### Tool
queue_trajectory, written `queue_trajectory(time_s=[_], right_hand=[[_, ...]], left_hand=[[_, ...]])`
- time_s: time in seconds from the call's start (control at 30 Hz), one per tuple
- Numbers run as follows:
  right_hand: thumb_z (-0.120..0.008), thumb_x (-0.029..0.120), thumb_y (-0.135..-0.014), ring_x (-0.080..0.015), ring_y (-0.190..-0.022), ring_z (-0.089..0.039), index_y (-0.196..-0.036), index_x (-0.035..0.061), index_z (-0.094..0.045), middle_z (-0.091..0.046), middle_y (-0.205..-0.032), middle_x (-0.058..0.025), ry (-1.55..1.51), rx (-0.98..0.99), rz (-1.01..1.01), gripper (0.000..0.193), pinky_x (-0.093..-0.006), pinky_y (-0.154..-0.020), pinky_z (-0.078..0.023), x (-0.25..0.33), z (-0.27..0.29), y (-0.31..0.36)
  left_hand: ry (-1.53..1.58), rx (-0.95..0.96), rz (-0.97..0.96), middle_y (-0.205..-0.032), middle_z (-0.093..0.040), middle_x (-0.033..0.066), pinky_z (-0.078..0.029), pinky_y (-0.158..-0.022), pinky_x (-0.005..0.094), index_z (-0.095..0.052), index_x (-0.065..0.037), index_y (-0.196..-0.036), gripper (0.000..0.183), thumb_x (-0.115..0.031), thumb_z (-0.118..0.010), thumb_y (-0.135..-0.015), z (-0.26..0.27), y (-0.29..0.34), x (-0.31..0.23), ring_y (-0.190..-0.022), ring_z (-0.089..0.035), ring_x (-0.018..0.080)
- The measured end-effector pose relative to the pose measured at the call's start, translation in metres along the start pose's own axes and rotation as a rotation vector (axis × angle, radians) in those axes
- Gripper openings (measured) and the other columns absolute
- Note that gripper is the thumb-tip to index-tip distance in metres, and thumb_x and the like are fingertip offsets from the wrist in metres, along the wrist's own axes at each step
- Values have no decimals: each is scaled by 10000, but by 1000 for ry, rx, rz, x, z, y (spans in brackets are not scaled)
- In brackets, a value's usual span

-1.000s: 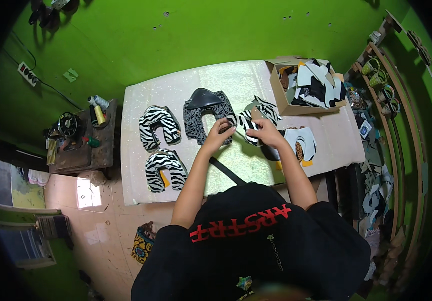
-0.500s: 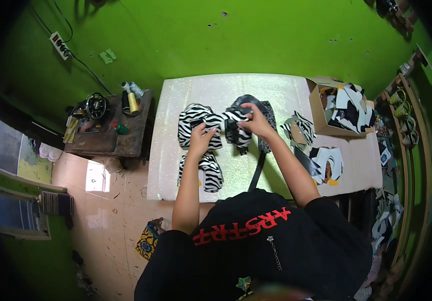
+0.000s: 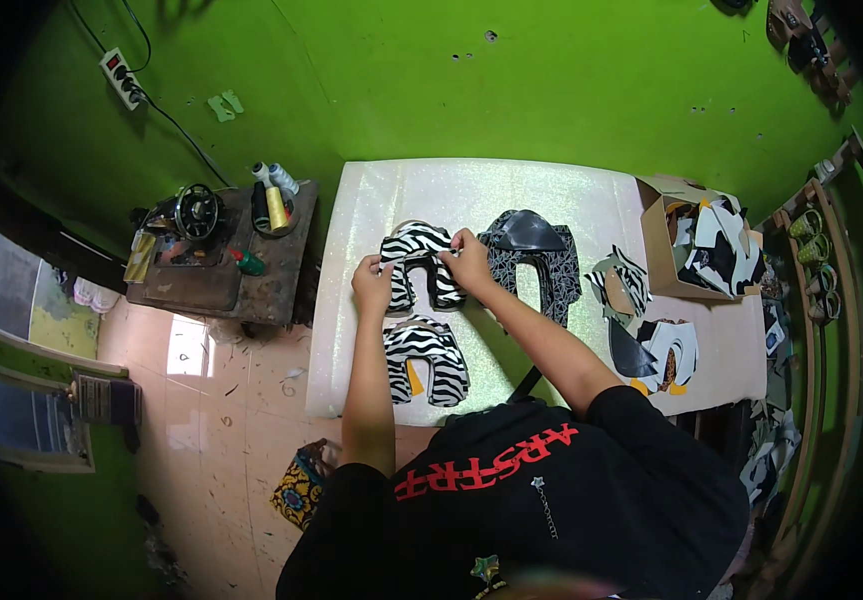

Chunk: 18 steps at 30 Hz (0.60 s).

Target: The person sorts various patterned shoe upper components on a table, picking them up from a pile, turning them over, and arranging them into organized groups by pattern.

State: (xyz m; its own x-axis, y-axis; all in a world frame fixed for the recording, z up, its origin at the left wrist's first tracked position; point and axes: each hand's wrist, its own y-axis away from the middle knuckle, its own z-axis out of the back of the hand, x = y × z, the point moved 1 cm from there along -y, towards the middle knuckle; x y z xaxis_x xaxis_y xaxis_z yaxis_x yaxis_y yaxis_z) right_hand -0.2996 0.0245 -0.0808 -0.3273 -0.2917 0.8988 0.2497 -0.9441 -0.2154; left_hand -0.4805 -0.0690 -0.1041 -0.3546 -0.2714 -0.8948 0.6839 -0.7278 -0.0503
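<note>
A stack of zebra-print U-shaped pieces [image 3: 416, 240] lies on the pale glittery table, its open end toward me. My left hand [image 3: 372, 285] pinches its left edge, and my right hand [image 3: 467, 263] grips its right edge with bent fingers. Closer to me is a second zebra-print stack [image 3: 426, 345], with a bit of yellow showing in its gap. Right of my right hand stands a dark patterned U-shaped stack [image 3: 556, 265], and a shiny black curved piece [image 3: 521, 230] rests across its top.
Zebra-print offcuts [image 3: 631, 278] and mixed scraps [image 3: 669, 350] lie on the table's right side. Behind them stands a cardboard box [image 3: 663, 240] full of scraps. A sewing machine [image 3: 194, 212] and thread cones [image 3: 273, 200] are on a wooden table at left. Sandals hang on a rack [image 3: 819, 250] at right.
My right hand has left the dark stack and come left to the zebra-print stack. The zebra-print piece that stretched between both hands now lies on the stack. My view has shifted slightly.
</note>
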Motion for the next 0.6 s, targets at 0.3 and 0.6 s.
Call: queue_trajectory(time_s=[0.3,0.6], right_hand=[[-694,164,-733,-331,-832,-568,-857,56,-537,-538,-880,-149,333,87,-105,228,-400,-700,-460,14,-6,15],[-645,126,-761,-339,-845,-567,-925,58,-535,-545,-905,-147,316,72,87,209,-407,-710,-463,17,-10,13]], left_hand=[[-361,-133,44,-975,-560,116,-424,-829,389,-556,-98,-1061,323,-146,-668,-762,1,20,-25,-952,-533,293],[-427,-66,-400,-1001,-501,133,-411,-831,385,-616,-56,-988,305,25,-630,-694,-13,44,-65,-956,-488,313]])
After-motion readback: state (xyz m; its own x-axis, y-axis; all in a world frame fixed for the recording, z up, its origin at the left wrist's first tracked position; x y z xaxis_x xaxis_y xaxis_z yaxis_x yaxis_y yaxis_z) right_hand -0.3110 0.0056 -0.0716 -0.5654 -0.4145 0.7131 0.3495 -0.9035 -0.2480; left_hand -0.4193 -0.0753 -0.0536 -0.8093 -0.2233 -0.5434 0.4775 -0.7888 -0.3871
